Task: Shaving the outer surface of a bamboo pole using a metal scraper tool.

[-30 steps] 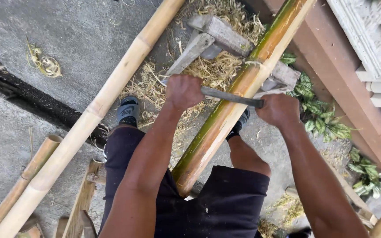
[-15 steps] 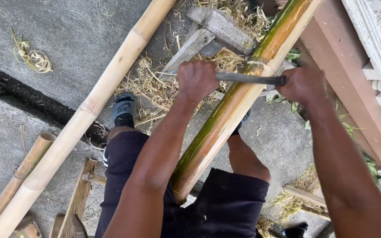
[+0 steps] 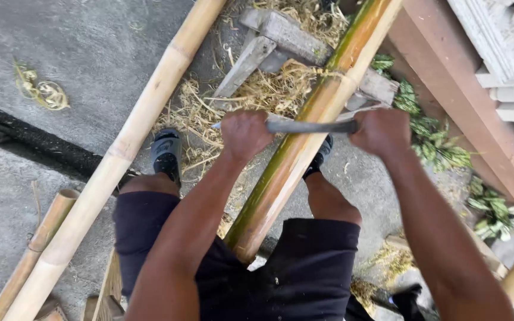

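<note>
From my feed, near end first: green bamboo pole (image 3: 287,172) runs up between the knees, butt end by the shorts. Both fists closed on the drawknife-type blade (image 3: 310,126) laid across it — left hand (image 3: 244,134) and right hand (image 3: 382,132), one per end. Vs 0.5 s ago the blade sits nearer the body, so I'd judge a scraping pull underway. Farther out: wooden rest (image 3: 281,35), shavings (image 3: 251,95), unchanged.

A green-and-tan bamboo pole (image 3: 304,142) ran diagonally from upper right to lower centre, a dark metal blade (image 3: 310,126) lying crosswise on it.
</note>
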